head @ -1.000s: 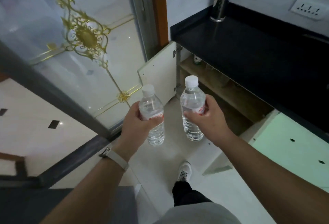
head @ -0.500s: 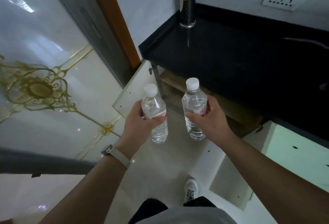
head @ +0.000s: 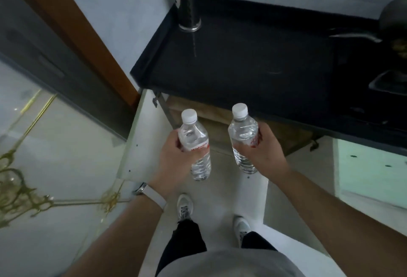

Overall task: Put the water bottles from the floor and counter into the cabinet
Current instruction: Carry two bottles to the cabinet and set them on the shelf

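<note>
I hold two clear water bottles with white caps and red-lettered labels upright in front of me. My left hand (head: 170, 159) grips the left bottle (head: 195, 142) around its label. My right hand (head: 265, 152) grips the right bottle (head: 242, 136) the same way. Both bottles hang above the floor just in front of the open cabinet (head: 211, 120) under the black counter (head: 253, 61). The cabinet's wooden shelf shows behind the bottle caps; its inside is mostly hidden by the counter edge.
The cabinet's left door (head: 141, 140) stands open beside my left hand, and the right door (head: 372, 171) is open too. A metal holder with sticks (head: 189, 10) stands at the counter's back left; a pan (head: 392, 19) sits at the far right. A glass door (head: 44, 144) lies to the left.
I have stepped closer to the counter, and the view has swung right and down over it. Both hands keep their grip on the bottles, which stay upright.
</note>
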